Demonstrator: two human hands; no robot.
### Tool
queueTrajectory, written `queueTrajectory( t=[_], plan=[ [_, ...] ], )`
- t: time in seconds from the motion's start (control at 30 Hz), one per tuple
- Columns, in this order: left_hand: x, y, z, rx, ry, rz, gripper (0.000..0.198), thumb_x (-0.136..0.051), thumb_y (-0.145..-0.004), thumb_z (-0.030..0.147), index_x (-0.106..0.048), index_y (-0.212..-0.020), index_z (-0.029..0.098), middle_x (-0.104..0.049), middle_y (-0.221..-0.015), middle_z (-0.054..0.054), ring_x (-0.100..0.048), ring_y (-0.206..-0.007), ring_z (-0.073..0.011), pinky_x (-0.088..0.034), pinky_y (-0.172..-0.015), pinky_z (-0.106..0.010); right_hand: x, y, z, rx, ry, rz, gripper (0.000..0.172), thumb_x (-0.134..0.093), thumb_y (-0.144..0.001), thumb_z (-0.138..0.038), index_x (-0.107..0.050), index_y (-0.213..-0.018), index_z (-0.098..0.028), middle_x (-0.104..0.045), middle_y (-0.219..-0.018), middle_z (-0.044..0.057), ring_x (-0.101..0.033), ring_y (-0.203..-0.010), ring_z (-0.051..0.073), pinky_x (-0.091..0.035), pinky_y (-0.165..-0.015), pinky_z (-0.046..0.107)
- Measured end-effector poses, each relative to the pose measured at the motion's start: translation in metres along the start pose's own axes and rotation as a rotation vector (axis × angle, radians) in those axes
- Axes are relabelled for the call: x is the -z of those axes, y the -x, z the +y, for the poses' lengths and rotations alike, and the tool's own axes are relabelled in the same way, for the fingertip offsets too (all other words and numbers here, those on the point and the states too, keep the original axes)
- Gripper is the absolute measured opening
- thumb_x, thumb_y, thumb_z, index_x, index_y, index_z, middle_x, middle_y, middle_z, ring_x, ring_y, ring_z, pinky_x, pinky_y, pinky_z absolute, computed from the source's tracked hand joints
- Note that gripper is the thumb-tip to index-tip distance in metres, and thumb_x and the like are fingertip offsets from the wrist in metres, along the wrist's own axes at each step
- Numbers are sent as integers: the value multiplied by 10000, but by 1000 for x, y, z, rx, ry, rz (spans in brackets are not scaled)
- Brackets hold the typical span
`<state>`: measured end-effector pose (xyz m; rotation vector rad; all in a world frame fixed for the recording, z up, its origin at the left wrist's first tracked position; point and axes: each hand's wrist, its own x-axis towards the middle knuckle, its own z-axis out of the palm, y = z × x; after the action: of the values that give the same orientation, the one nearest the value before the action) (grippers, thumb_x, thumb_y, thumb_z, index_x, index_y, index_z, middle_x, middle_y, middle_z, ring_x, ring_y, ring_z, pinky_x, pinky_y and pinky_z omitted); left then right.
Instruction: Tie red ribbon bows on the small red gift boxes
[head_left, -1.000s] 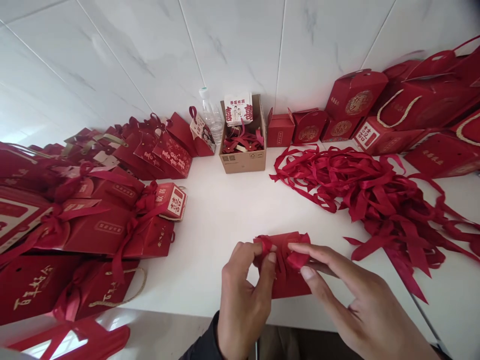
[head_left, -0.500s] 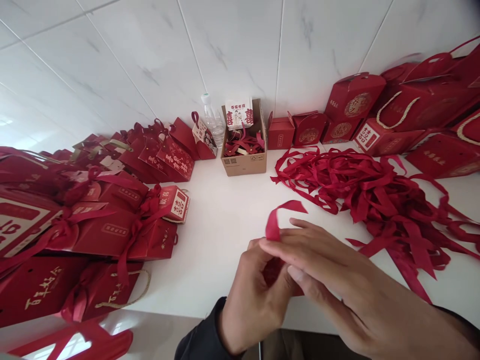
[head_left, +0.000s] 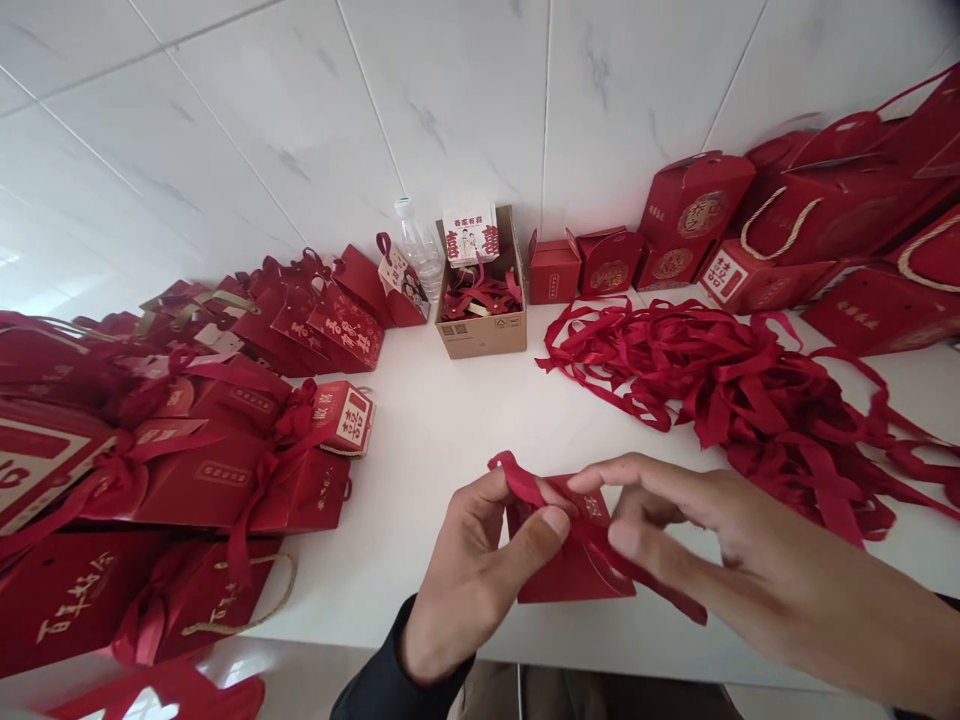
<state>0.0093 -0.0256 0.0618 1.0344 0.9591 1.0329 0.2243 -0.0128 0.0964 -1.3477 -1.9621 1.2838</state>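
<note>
Evidently the red box [head_left: 574, 582] is a small, flat-looking one, with pale lettering partly showing on its far portion; it sits on the white tabletop [head_left: 435, 450] close to the near edge, toward five o'clock from the middle of the view. A flat red ribbon [head_left: 660, 583] crosses it, arching up at the box's eleven o'clock side and trailing off past its four o'clock side. Of the two hands, the left hand [head_left: 484, 575] comes from seven o'clock, its thumb and index finger pinched narrowly on the ribbon. The right hand [head_left: 720, 545] reaches in from four o'clock, half open, index finger and thumb parted around a moderate gap; its thumb tip lies at the ribbon, though whether it grips there I cannot tell. Half a second ago the right hand lay over the left, hiding most of the box, and a ribbon end curled up toward twelve o'clock above them; now the hands have drawn apart and more of the box is visible. Toward three o'clock lies a loose ribbon heap [head_left: 720, 380].
</note>
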Motion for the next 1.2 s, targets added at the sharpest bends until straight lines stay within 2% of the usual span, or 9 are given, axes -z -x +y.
queueTrajectory(
  t=[0.13,0.33,0.47,0.6,0.7,0.87,1.03,1.13,1.2],
  plan=[
    [0,0,0,-115,-224,60,104,-705,-911,175,-651,-826,203,-696,-795,4,-608,-743,-133,-521,-723,-244,-2,-13,8,-23,-34,80,448,-409,-1071,-616,-728,-1137,-309,-725,-812,5,-694,-755,196,-563,-672,283],
    [0,-5,-12,-735,-826,195,310,-574,-895,-41,-679,-1002,230,-729,-885,-2,-681,-802,-131,-549,-722,-215,-14,-27,16,-22,-172,-107,311,-464,-1089,-482,-708,-1173,-309,-747,-944,-11,-690,-831,176,-536,-752,289],
    [-1,-7,-18,-811,-836,237,301,-616,-909,-35,-686,-1062,215,-720,-986,-26,-703,-907,-129,-569,-791,-205,-17,-32,14,-29,-244,-127,221,-536,-1054,-414,-705,-1020,-276,-702,-886,-28,-625,-778,153,-479,-676,261],
    [0,-5,-20,-792,-763,257,236,-667,-900,-7,-694,-987,210,-648,-970,-11,-649,-883,-110,-545,-749,-184,-15,-30,11,-36,-241,-77,174,-587,-1018,-396,-656,-928,-263,-613,-790,-56,-490,-643,118,-391,-561,244],
    [1,-1,-22,-724,-688,188,226,-679,-913,23,-707,-1008,225,-649,-990,-13,-646,-897,-119,-539,-756,-203,-14,-26,12,-42,-283,-27,216,-551,-1043,-442,-618,-924,-275,-547,-755,-71,-417,-589,110,-375,-525,238],
    [1,7,-25,-557,-575,160,243,-636,-997,145,-751,-1141,304,-691,-1069,-23,-663,-979,-147,-535,-818,-242,-13,-20,10,23,-289,116,220,-561,-1048,-464,-608,-926,-287,-548,-767,-62,-499,-655,118,-418,-549,216],
    [-3,22,-29,-354,-451,352,163,-634,-1020,291,-795,-1023,312,-695,-1090,-33,-648,-1052,-188,-532,-859,-267,-5,-7,11,35,-119,193,279,-541,-1049,-521,-658,-929,-298,-619,-732,-45,-557,-642,137,-412,-503,227],
    [1,31,-35,-206,-375,550,197,-682,-982,391,-768,-866,257,-679,-1054,-38,-631,-1040,-209,-524,-862,-280,1,4,26,31,58,276,280,-563,-1023,-531,-705,-943,-304,-540,-570,-64,-473,-484,134,-373,-442,249],
    [8,35,-41,-121,-303,648,279,-722,-937,453,-714,-766,233,-668,-962,-31,-621,-997,-214,-519,-854,-286,3,10,41,-31,168,323,288,-560,-1012,-543,-722,-958,-311,-553,-556,-64,-489,-465,139,-397,-450,258]
  ],
)
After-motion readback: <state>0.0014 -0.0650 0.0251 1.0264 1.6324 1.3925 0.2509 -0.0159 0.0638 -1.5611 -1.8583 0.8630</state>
